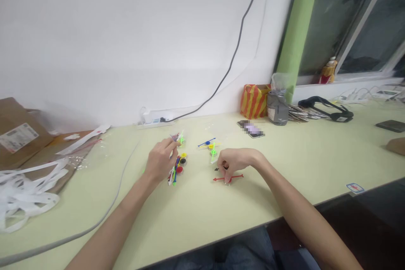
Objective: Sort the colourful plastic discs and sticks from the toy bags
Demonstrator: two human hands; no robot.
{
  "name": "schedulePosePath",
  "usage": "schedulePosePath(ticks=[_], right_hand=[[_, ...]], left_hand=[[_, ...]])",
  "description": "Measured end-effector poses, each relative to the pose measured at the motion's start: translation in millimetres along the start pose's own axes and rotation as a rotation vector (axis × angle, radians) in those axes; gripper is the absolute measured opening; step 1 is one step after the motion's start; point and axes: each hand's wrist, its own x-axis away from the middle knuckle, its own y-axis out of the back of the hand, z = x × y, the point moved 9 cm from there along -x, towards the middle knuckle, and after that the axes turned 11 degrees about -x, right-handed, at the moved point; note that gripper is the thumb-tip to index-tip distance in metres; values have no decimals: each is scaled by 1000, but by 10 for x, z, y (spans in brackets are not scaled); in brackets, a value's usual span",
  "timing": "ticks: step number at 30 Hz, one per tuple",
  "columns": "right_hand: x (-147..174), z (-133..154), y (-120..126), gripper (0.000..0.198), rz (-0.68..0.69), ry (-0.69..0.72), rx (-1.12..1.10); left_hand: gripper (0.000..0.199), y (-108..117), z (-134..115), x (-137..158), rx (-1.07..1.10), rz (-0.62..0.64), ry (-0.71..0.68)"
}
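Note:
My left hand (162, 158) is bent over a small pile, its fingertips pinched at a green spinner piece (181, 139). Under its palm side lie loose plastic arrows (174, 177) in several colours, beside round bases in yellow (183, 155), black (182, 161) and red (179, 170). My right hand (236, 161) points down, with thumb and finger closed on the middle of a red arrow spinner (236, 176) on the table. Just behind it stand a blue spinner (207, 143), a yellow spinner (211, 147) and a green spinner (213, 152); a black arrow tip (216, 169) shows beside the fingers.
Across the table (190, 228) runs a grey cable (95, 225). On the left are cardboard (22, 130) and white strips (25, 198). A power strip (156, 117), phone (251, 128), striped bag (254, 101), grey pouch (277, 107) and black strap (327, 109) line the back.

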Motion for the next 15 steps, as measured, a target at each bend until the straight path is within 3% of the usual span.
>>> schedulePosePath(ticks=[5, 10, 15], right_hand=[[-38, -70, 140, 28, -139, 5, 40], [29, -72, 250, 29, -202, -20, 22], [62, 113, 344, 25, -303, 110, -23]], left_hand=[[30, -27, 213, -25, -38, 77, 16], [28, -230, 104, 20, 25, 276, -137], [29, -362, 63, 77, 60, 351, -173]])
